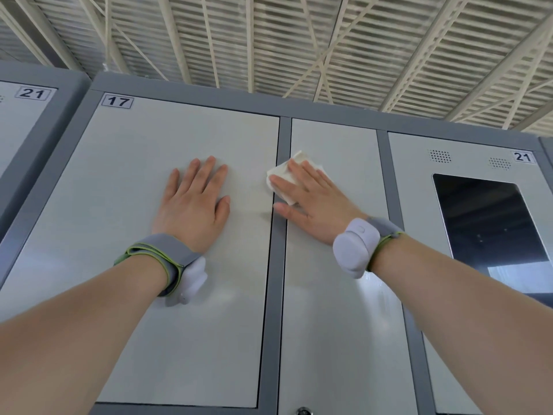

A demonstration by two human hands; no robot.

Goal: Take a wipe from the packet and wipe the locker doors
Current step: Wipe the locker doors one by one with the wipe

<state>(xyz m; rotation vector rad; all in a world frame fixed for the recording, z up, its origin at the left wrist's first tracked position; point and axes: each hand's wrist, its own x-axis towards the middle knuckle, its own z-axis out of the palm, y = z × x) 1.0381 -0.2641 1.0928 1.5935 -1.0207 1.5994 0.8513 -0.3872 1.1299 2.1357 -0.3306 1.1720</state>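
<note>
Viewpoint: head camera tilted up at the top row of a grey locker bank, ceiling above.
Left hand (194,205): palm flat against door 17, fingers straight and slightly spread, thumb out to the side; holds nothing.
Right hand (311,202): palm down, fingers straight and close together, pressing the wipe to the locker face; nothing curled round it, thumb stretched out toward the left.
Wipe (278,178): white, folded, pinned under the right fingers. Its corners stick out past the fingertips at top and left. It lies across the upright frame strip, touching both door 17's right edge and the next door's left edge.
Door 17 (149,310): wide pale panel, number label (116,101) in its top left corner.
Narrow door (338,339): just right of door 17; glossy patch below the right wrist.
Frame strip (276,280): darker grey upright between the two doors.
Keyhole (303,411): at the bottom edge of view, below the narrow door; only partly seen.
Screen panel (490,223): dark glass screen on the far right unit, two perforated grilles above it, tag 21 (523,157) at its top right.
Far left door: another tag 21 (32,93).
Wristbands: grey and green strap with a white pod on each wrist, left (161,259) and right (356,250).
Ceiling (299,40): corrugated sheeting on pale cross-braced trusses.
</note>
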